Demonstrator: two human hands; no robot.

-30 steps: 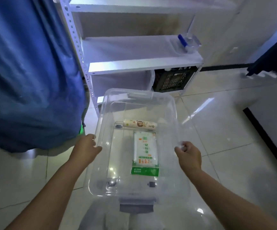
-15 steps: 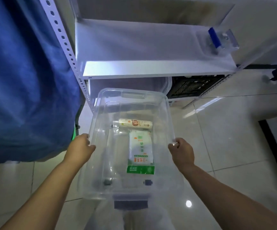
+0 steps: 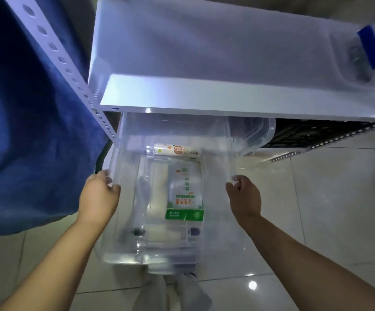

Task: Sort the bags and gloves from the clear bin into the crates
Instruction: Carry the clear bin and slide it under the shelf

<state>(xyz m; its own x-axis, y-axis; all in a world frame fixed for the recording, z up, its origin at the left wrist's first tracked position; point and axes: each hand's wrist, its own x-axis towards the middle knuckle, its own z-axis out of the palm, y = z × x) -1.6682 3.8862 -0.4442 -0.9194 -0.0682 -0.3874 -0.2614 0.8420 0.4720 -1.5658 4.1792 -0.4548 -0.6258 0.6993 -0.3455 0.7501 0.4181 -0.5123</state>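
Head view: a clear bin (image 3: pixel 123 221) is held above the tiled floor (image 3: pixel 316 209), its far end reaching under the lowest white shelf (image 3: pixel 204 95). Two things lie on its bottom. A flat packet (image 3: pixel 185 194), white with a green band at the near end and printed text, lies lengthwise near the middle. A roll (image 3: pixel 177 150), cream with an orange-red round label, lies crosswise at the packet's far end, just beside it. Whether these are bags or gloves cannot be told. The bin's walls are see-through and blurred; a grey latch shows at its near edge.

Under the shelf, behind the bin, stands a second clear tub (image 3: pixel 260 131), and to its right a dark crate (image 3: pixel 305 133); what is inside either cannot be made out. On the shelf at far right sits a clear box with a blue handle (image 3: pixel 371 50).

The left hand (image 3: pixel 99 198) grips the bin's left rim, fingers curled over the edge. The right hand (image 3: pixel 245 196) grips the right rim, fingers bent around it, thumb on top.

A blue cloth (image 3: pixel 25 120) hangs at left beside the perforated shelf post (image 3: pixel 70 70).
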